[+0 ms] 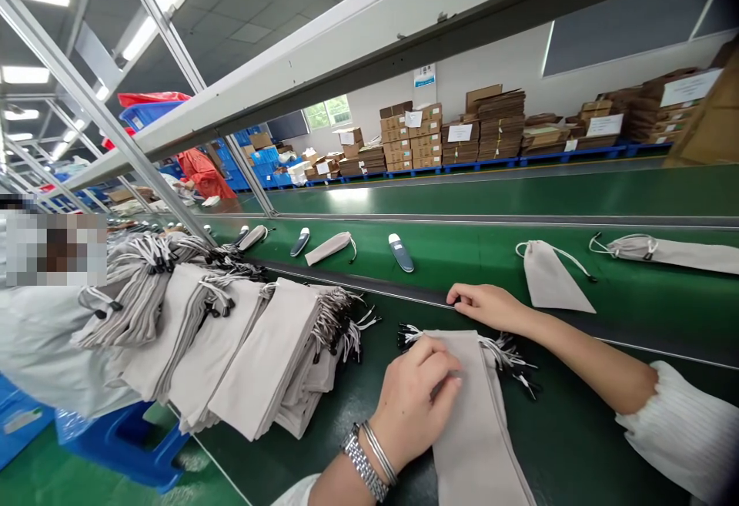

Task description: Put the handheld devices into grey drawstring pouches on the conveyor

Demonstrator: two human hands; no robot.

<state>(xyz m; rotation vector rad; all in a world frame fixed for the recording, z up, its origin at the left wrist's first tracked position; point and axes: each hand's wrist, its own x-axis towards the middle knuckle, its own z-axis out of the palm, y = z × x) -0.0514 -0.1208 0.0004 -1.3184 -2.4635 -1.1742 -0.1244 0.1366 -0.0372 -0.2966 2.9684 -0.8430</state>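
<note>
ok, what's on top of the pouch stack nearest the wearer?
The left hand, over the upper left of the pouch stack. What the hand covers is hidden, as is anything between the layers.

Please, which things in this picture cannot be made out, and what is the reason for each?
All in the head view:
- Pouch stack: its lower end is cut off by the bottom edge; part of its top is hidden by the left hand.
- Right hand: its curled fingers hide whether they hold anything.
- Far-right pouch: its end is cut off by the right edge.
- Carton labels: the writing is too small.
</note>
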